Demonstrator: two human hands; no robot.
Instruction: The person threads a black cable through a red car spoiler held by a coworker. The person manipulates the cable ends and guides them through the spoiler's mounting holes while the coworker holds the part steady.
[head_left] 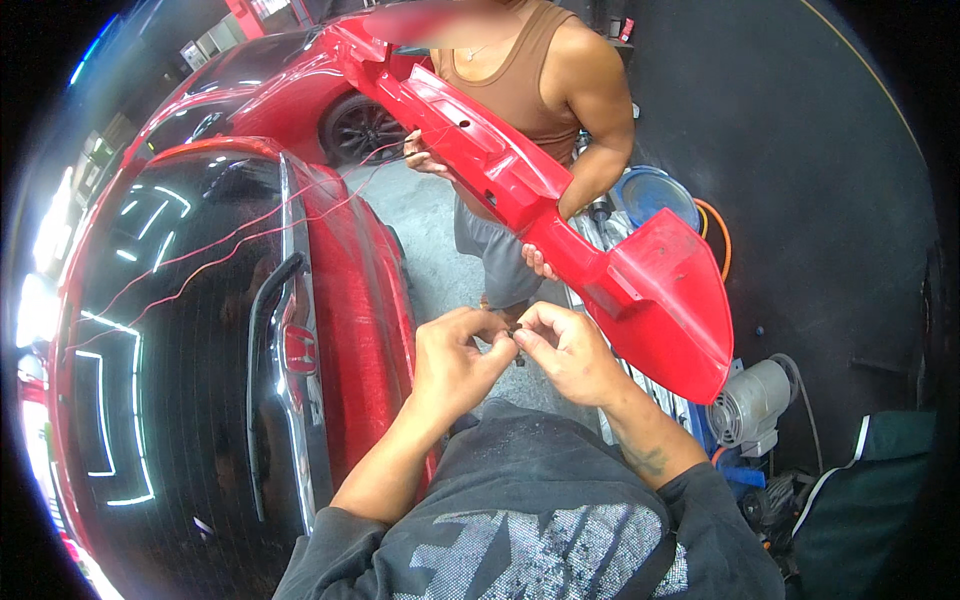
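Your left hand (458, 362) and right hand (568, 358) have fingers pinched on a small dark piece (514, 330), identity unclear, beyond your shirt (500, 450), left of the red spoiler (660, 310). Keep both pinches steady; a slip would likely drop it.

Panel (520, 170): glossy red. L. of panel: car (355, 400), red; rear glass (195, 400), blk. w/ white reflected stripes; wires (180, 290), pinkish red. Behind panel: tank top (520, 65), brown; shorts (490, 250), grey. R. of panel: wall (800, 150), blk.; lid (655, 198), blue; hose (723, 240), orange; motor (755, 400), lt. grey. Below panel: small piece (514, 330), dk.; shirt (480, 450), charcoal w/ speckled silvery-white print (580, 545).
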